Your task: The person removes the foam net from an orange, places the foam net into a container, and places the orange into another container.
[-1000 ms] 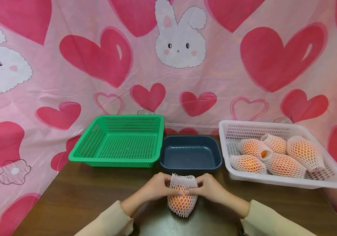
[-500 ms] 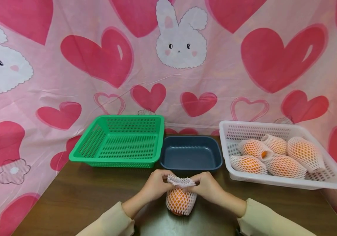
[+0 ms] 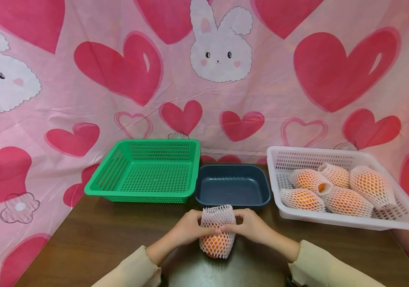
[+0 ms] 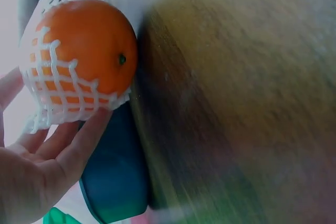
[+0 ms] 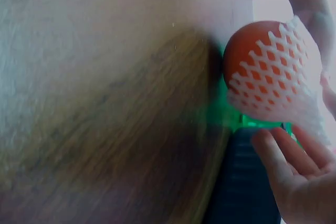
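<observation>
Grips foam net [image 3: 218, 216] around orange [image 4: 100, 38] with left hand [image 3: 189, 228] and right hand [image 3: 250, 228], in front of navy basin [image 3: 233, 191], perhaps risking a roll-away from sharp tugging.

Beyond the fingers [image 3: 209, 230] we meet the navy tub [image 3: 233, 192], green basket [image 3: 155, 177] to their left, white basket [image 3: 333, 222] to their right; on their near side we can pass over the table [image 3: 200, 276]
</observation>
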Available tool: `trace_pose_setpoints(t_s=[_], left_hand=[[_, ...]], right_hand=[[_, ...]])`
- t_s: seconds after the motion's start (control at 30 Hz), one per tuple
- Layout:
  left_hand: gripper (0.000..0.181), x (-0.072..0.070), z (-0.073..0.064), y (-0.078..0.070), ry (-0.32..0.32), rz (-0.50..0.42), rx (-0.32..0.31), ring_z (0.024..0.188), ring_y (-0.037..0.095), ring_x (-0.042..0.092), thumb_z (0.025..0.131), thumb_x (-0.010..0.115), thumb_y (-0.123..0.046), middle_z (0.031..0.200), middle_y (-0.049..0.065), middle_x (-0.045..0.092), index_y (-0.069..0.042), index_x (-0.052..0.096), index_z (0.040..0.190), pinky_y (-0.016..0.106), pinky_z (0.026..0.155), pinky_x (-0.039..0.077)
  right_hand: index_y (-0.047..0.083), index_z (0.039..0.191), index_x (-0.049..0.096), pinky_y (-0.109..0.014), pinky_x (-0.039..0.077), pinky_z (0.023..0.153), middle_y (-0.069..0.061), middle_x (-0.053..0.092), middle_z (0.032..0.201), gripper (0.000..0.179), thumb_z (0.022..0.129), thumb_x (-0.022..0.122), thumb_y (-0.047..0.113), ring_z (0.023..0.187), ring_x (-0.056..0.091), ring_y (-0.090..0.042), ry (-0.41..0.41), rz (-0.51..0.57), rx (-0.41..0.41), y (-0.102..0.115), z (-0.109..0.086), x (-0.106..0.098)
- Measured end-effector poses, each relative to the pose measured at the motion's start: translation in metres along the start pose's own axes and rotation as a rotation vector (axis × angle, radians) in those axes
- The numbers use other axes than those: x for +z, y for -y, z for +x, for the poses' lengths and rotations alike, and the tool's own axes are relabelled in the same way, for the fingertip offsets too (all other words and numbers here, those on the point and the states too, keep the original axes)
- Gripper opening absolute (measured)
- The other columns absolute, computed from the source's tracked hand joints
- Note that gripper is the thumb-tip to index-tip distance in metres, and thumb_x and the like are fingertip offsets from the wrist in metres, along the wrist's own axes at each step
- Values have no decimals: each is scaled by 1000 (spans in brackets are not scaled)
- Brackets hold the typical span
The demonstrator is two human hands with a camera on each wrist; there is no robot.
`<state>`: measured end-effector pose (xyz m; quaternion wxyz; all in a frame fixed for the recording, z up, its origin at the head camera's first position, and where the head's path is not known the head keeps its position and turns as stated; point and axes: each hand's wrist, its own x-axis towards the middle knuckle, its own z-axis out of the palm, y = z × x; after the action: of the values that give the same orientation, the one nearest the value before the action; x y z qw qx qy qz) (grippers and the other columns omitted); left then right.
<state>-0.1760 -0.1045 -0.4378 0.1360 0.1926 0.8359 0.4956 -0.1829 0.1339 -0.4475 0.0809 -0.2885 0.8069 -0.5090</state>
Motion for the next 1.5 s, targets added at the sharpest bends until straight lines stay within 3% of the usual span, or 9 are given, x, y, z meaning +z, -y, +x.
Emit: trace_pose_setpoints(t_s=[0.13,0.33,0.83,1.0,1.2,1.5], left_hand=[[21,0,-1,1,-40,-27,6,69,6,55,85,84,-23,78,-4,70,-5,78,92,24,62,49],[18,-1,-2,0,-90,4,38,65,3,50,83,85,-20,73,-7,65,-5,77,81,23,57,45],[21,-6,-3,6,-142,8,67,75,8,61,87,82,-14,89,4,74,1,76,100,25,67,52],[39,-7,-7,4,-71,13,20,89,11,64,89,81,-28,103,3,74,-3,71,117,30,78,54],[67,-5,-14,4,14,43,-12,103,16,62,81,88,-34,118,2,69,-6,60,135,38,90,51],[70,-1,-16,8,47,78,-4,96,11,61,71,94,-30,109,-4,68,-10,62,130,31,85,50]], right_hand=[[3,92,79,-20,46,63,8,72,79,18,89,81,20,71,55,-1,94,1,43,-2,0,-5],[1,83,79,-18,36,53,14,61,66,13,84,84,13,60,46,-1,69,27,29,-1,1,-2],[-6,100,77,-22,50,59,-8,76,88,19,90,79,9,69,60,-7,24,149,110,5,9,5],[-8,103,76,-22,51,62,-11,77,92,21,90,78,8,72,62,-5,4,174,103,4,10,5],[-9,102,76,-22,53,65,-13,77,93,21,89,79,7,77,66,-7,-36,193,120,5,12,6],[-12,105,73,-24,55,72,-15,76,96,24,90,78,6,83,68,-8,-50,254,130,8,11,9]])
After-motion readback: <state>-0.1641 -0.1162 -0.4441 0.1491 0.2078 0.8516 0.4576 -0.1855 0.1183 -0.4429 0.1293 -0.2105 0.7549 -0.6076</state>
